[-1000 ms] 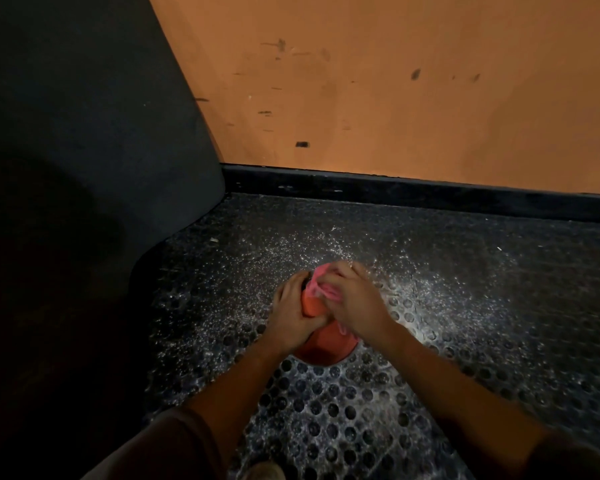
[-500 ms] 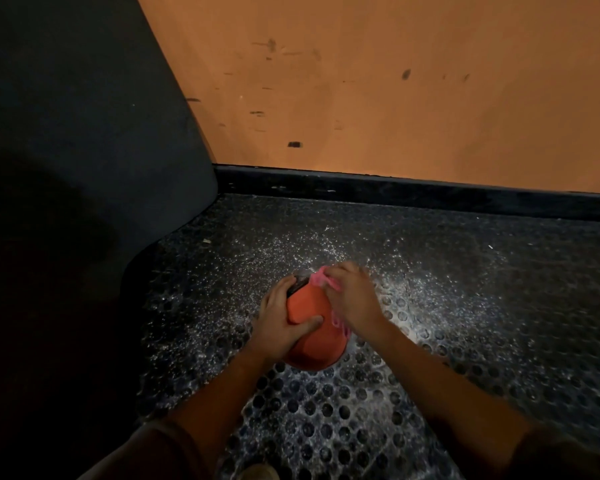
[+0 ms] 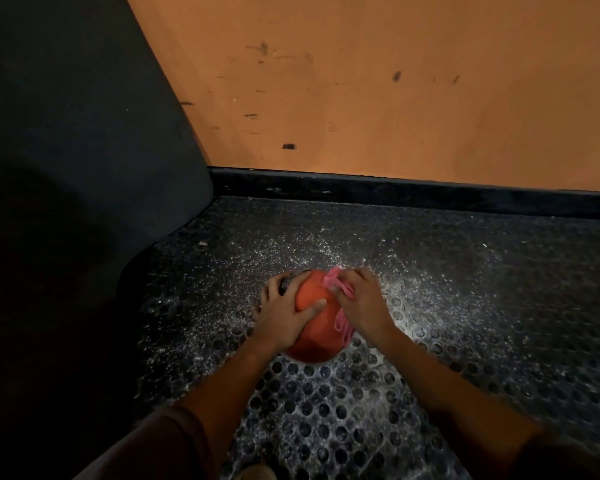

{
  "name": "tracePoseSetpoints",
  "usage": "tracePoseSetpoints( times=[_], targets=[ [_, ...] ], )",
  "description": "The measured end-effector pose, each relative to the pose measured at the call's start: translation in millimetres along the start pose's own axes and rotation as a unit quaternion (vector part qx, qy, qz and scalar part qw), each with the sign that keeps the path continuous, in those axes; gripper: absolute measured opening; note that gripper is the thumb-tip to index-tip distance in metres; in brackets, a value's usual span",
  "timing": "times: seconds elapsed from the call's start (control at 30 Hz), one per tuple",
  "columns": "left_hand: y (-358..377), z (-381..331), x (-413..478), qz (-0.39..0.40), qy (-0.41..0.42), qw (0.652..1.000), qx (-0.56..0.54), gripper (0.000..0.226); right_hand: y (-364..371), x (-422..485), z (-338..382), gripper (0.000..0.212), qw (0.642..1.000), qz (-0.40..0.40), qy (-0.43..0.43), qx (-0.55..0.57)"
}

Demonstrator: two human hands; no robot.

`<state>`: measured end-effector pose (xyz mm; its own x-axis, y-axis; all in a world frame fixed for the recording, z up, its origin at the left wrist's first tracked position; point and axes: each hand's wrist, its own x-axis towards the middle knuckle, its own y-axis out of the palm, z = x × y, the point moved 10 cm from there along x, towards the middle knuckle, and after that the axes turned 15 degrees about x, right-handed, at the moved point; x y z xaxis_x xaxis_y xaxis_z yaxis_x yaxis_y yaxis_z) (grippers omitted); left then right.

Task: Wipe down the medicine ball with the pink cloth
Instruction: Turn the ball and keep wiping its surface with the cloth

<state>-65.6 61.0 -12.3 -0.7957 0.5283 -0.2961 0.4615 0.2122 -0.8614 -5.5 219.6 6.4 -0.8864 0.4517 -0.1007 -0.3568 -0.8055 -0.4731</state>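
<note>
Medicine ball [image 3: 317, 325] lies between left hand [image 3: 284, 313] and right hand's [image 3: 362, 303] pink cloth [image 3: 331, 284].

We see a round orange medicine ball [image 3: 317, 327] with a dark patch on top, a pink cloth [image 3: 343, 318], a black rubber floor mat [image 3: 326, 410] patterned with round holes and speckled white, and an orange wall [image 3: 361, 81] flecked with dark scuffs.

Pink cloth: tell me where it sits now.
Head view, centre: the pink cloth drapes the right side of the medicine ball, under the right hand.
</note>
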Motion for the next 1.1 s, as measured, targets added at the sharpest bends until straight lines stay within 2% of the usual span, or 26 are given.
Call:
tracePoseSetpoints(
  times=[0.13, 0.23, 0.3, 0.33, 0.47, 0.53, 0.63, 0.77, 0.87, 0.93, 1.03, 1.1],
  targets=[
    [3, 15, 1, -0.012, -0.019, 0.994, -0.109, 0.077, -6, -6, -39, 0.032, 0.995, -0.030, 0.092, 0.035],
    [4, 17, -1, -0.021, -0.019, 0.987, -0.155, 0.083, 2, 0, -5, 0.032, 0.998, -0.041, 0.025, 0.030],
    [4, 20, -2, -0.024, -0.016, 0.987, -0.158, 0.087, 14, -3, 18, 0.031, 0.999, -0.006, -0.043, -0.001],
    [5, 21, -2, -0.023, -0.014, 0.987, -0.160, 0.087, 15, -4, 18, 0.029, 0.999, 0.005, -0.051, 0.002],
    [5, 14, -5, -0.016, -0.003, 0.992, -0.126, 0.086, -2, -1, -11, 0.030, 0.997, -0.046, 0.050, 0.039],
    [6, 13, -6, -0.011, -0.002, 0.992, -0.128, 0.084, 4, -3, 2, 0.026, 0.999, -0.032, 0.012, 0.013],
    [7, 22, -9, 0.008, 0.013, 0.981, -0.194, 0.074, 19, -11, 16, 0.023, 0.998, 0.033, -0.055, 0.022],
    [6, 26, -19, 0.026, 0.048, 0.977, -0.204, 0.067, 4, -5, -14, 0.016, 0.999, 0.003, 0.021, 0.048],
    [5, 26, -22, 0.037, 0.058, 0.974, -0.217, 0.070, 8, 0, -8, 0.019, 0.999, 0.018, 0.015, 0.044],
    [3, 27, -22, 0.021, 0.025, 0.966, -0.256, 0.059, 13, 0, 6, 0.026, 0.999, 0.021, -0.010, 0.023],
    [1, 40, -26, -0.081, -0.076, 0.931, -0.349, 0.033, 26, -9, 31, 0.028, 0.996, 0.040, -0.081, -0.029],
    [1, 43, -31, -0.122, -0.114, 0.947, -0.275, 0.018, 31, -12, 35, 0.027, 0.992, 0.073, -0.096, -0.029]
  ],
)
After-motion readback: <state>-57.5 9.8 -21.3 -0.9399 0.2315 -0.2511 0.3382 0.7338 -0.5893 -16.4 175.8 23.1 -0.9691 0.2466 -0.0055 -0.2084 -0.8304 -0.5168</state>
